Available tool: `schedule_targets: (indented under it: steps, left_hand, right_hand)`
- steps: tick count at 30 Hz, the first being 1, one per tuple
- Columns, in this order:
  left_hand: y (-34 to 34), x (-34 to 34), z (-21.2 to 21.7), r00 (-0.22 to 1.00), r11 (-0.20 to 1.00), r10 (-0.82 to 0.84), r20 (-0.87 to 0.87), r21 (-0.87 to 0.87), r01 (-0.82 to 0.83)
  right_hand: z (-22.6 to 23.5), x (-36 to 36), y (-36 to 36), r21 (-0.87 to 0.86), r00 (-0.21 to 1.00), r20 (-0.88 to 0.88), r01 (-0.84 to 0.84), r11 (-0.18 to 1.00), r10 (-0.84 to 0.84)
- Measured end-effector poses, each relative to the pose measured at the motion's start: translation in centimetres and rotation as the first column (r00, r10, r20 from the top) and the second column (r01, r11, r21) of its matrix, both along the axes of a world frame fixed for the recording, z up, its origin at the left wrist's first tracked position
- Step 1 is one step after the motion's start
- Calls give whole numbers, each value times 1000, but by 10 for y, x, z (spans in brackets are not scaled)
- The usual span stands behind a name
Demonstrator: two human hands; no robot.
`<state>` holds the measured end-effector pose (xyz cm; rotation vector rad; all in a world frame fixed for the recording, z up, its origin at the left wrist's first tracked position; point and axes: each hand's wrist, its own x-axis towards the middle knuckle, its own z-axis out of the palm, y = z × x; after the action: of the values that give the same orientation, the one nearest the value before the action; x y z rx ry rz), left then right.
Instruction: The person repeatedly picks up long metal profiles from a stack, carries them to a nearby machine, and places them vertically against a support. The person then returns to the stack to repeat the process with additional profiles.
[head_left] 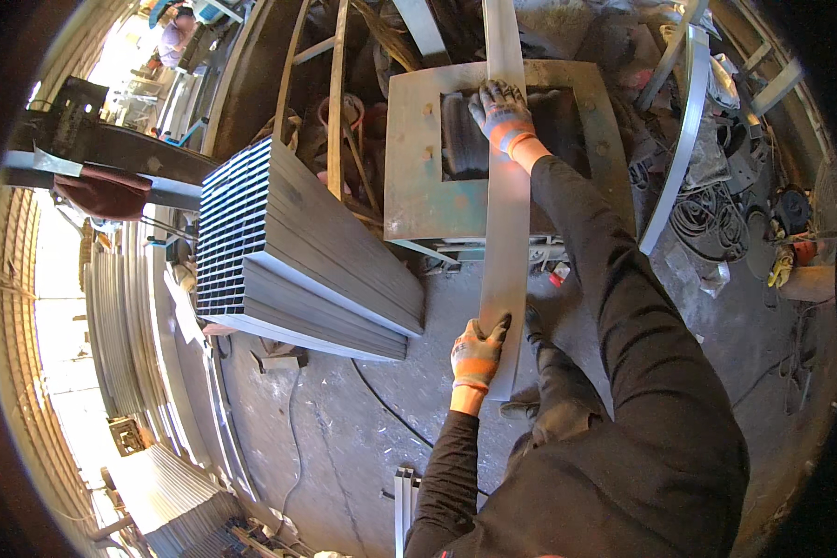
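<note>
A long, flat grey metal bar (pixel 508 219) runs away from me across a worn steel-topped work table (pixel 418 200). Its near end juts past the table's front edge over the floor. My left hand (pixel 477 356), in an orange and grey work glove with dark fingertips, is closed on the bar's left edge close to that end. Farther along, my right hand (pixel 503 116), gloved alike, bears on the bar from above with its fingers bent over it. A dark rectangular opening (pixel 465 153) in the tabletop lies partly under the bar and this hand.
Left of the table stands a tall stack of grey metal tubes (pixel 335 251), open ends up. A curved metal strip (pixel 684 139) leans on the right, near coiled cables (pixel 711 223). A black cable (pixel 391 406) crosses the floor. Far left, another person (pixel 176 39) is present.
</note>
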<state>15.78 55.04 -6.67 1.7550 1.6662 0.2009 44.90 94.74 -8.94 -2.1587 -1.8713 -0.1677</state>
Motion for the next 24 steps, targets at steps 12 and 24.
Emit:
schedule_targets:
  steps: [12,24]
  left_hand:
    - [-242,-131,-10,980,966,197,23,-176,-191]
    - [-459,-248,29,967,848,245,-63,-471,-245]
  right_hand:
    - [19,-124,-257,83,996,-39,-74,994,77]
    - [36,-225,-484,-88,939,-272,-242,966,210]
